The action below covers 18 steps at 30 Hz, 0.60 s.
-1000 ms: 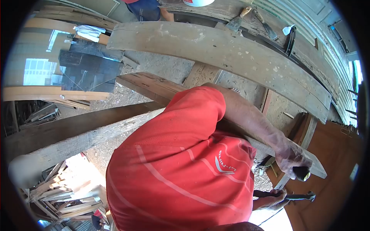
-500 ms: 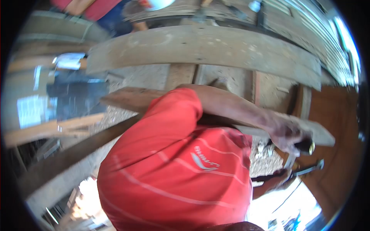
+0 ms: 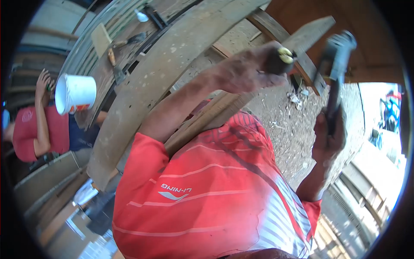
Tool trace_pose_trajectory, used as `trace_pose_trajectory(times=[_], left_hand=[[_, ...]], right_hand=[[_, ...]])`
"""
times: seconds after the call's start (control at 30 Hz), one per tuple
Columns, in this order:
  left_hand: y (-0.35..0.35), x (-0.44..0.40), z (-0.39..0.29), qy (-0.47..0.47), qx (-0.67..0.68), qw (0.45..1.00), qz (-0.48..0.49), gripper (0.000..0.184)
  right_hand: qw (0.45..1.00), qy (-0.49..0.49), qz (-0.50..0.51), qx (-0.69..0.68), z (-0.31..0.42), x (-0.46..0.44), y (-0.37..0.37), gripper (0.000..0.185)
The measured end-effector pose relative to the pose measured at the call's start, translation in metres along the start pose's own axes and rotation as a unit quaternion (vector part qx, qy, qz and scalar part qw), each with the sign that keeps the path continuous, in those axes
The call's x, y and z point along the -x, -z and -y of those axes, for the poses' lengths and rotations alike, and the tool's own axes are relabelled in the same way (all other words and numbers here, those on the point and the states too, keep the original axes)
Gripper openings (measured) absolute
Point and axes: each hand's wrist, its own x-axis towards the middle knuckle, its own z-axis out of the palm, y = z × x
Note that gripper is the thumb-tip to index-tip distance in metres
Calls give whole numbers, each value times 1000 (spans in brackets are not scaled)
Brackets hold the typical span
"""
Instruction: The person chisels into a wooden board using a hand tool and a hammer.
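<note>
My left hand is wrapped round a dark, thick, cylinder-like piece with a yellowish end, whose kind I cannot make out. It is held over a narrow wooden plank that runs past my chest; whether they touch is hidden. In my right hand is a hammer, gripped by its dark handle. Its metal head, slightly blurred, is raised to the right of my left hand.
A long wide board lies beyond my left arm. Behind it are a white bucket, a wooden-handled flat tool and another person. A brown panel stands at upper right. Wood chips litter the ground.
My view has turned, bringing the bucket and other person further into sight. My right hand has raised the hammer from low beside the plank. My left hand still grips the dark piece.
</note>
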Motion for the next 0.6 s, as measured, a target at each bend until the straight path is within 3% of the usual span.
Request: trace_pose_trajectory(times=[0.07, 0.17, 0.27, 0.37, 0.47, 0.53, 0.6], left_hand=[[4, -2, 5, -33, 22, 999, -3, 38], [1, -7, -11, -118, -167, 978, -35, 31], [1, -6, -14, -34, -34, 999, 0, 24], [-3, -8, -11, -79, -88, 993, -24, 21], [2, -5, -3, -10, -33, 998, 43, 38], [-2, 0, -1, -64, -180, 982, 4, 40], [-5, 3, -3, -88, -181, 979, -16, 31]], right_hand=[[995, 68, 59, 35, 17, -9, 5, 49], [993, 75, 86, 15, 24, -7, 12, 54], [995, 69, 69, 7, 34, -7, 23, 53], [997, 68, 43, 5, 44, -3, 29, 55], [994, 64, 83, 32, 46, -1, 29, 62], [985, 71, 131, 88, 41, 3, 26, 59], [981, 88, 145, 90, 34, 8, 29, 62]])
